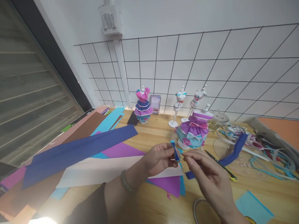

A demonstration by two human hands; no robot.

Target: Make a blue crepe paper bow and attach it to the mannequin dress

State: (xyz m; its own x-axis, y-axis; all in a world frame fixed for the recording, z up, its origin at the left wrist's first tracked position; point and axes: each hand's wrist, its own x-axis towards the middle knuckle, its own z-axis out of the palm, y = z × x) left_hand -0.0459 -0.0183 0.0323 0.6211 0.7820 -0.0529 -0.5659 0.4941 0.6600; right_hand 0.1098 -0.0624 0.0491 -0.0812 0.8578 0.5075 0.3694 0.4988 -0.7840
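Observation:
Over the middle of the wooden table, my left hand (161,158) pinches a small pleated bow (175,151) in dark blue with light blue ends. Close to the bow's right side is my right hand (207,174), thumb and forefinger pressed together. Whatever its fingertips hold, if anything, is too small to make out. Just beyond both hands stands a little dress form in a purple and turquoise dress (193,132). A dark blue strip (234,152) and a pair of scissors (221,165) with yellow on the handle lie to the right.
Long coloured sheets, including a dark blue one (84,149) and a white one (93,171), overlap at the left. A dressed form (143,107), a phone (132,119) and two white dress forms stand or lie behind. Ribbons (268,155) crowd the right; a light blue piece (253,205) lies in front.

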